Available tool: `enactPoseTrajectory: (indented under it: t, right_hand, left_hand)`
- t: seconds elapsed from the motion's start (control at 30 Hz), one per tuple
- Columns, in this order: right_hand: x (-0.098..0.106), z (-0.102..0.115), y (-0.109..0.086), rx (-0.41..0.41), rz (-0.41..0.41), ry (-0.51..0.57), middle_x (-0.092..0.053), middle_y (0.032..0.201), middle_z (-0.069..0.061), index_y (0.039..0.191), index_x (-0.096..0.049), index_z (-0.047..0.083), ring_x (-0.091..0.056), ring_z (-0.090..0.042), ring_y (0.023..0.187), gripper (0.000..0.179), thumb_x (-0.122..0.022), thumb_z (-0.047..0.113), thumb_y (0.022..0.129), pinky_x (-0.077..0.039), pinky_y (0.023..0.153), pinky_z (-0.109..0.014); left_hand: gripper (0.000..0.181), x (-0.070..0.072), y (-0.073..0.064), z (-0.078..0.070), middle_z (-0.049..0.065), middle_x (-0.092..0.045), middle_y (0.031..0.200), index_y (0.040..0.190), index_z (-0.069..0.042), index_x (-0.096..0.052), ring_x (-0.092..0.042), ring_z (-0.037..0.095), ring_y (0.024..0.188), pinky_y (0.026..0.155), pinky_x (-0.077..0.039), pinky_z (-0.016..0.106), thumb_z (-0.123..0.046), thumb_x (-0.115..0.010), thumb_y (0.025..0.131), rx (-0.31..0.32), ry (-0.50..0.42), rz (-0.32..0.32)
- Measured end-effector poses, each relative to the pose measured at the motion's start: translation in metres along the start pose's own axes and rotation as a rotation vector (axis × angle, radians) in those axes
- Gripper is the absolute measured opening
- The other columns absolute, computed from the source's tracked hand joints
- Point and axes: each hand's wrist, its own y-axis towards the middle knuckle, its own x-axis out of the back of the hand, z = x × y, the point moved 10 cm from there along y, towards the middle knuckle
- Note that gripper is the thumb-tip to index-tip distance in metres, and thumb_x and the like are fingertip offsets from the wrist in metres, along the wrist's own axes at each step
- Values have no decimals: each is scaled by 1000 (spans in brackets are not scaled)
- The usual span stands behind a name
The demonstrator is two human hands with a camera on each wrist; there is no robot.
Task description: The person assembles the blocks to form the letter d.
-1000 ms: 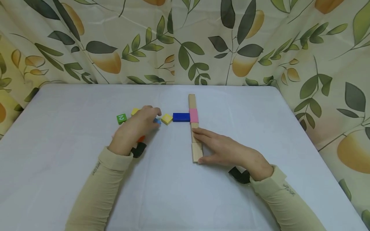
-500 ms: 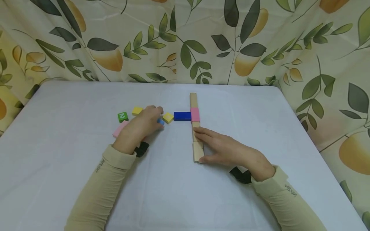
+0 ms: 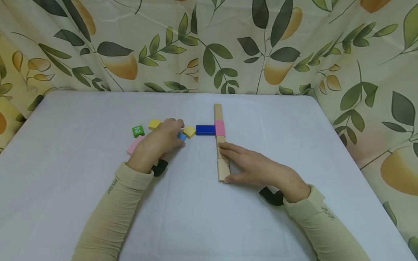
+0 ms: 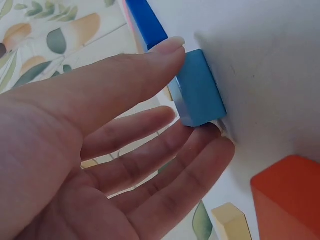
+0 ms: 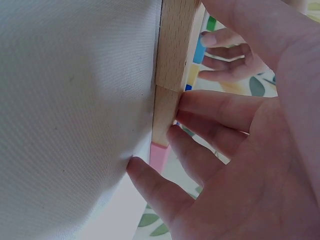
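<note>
- Leaf-and-fruit-print curtain (image 3: 163, 43) hangs behind and around the far and right sides.
- Beneath it spreads the table (image 3: 192, 217), covered in smooth white.
- Two beige sleeves (image 3: 104, 214) reach in from the near edge, one along each arm.
- Right hand (image 3: 258, 166), spread with fingers extended, touches a straight row of blocks; its thumb lies at the near end, its fingertips farther along.
- Left hand (image 3: 160, 139) pinches a light-blue block (image 4: 202, 90) between thumb and fingers, left of the row.
- At each wrist shows a black piece (image 3: 272, 196).
- Row, near to far: a plain wooden block (image 3: 223, 171), a second wooden block (image 3: 221, 140), a pink block (image 3: 220, 128), a third wooden block (image 3: 217, 111).
- Blue block (image 3: 205, 130) lies crosswise, its right end against the row's pink one.
- Orange-red block (image 4: 285, 195) stands near the left hand in that wrist's view.
- Another pink block (image 3: 134, 145) lies partly behind the left wrist.
- Green block (image 3: 138, 131), marked "2", sits beyond it.
- Yellow block (image 3: 189, 132), set at an angle, lies between the light-blue and blue ones; another yellow block (image 3: 154, 124) lies beyond the left hand.
</note>
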Motion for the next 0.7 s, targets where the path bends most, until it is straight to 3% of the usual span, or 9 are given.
enactPoseTrajectory:
  t: [0.4,0.7]
  right_hand:
    - [-2,-1,1,1,5,-2,-23,165,-7,154,-33,5,-31,-30,149,85,-74,41,88,-37,114,-51]
    - [-2,-1,1,-2,1,0,-23,165,-6,153,-34,5,-31,-30,149,85,-74,41,88,-38,114,-51]
  left_hand:
    - [50,0,0,-3,17,-59,125,133,-1,-54,-54,26,108,96,-50,41,-19,-73,91,-44,38,-43]
    - [58,4,-1,1,18,-52,140,141,-3,-47,-51,30,127,106,-47,43,-26,-71,93,-23,15,-37]
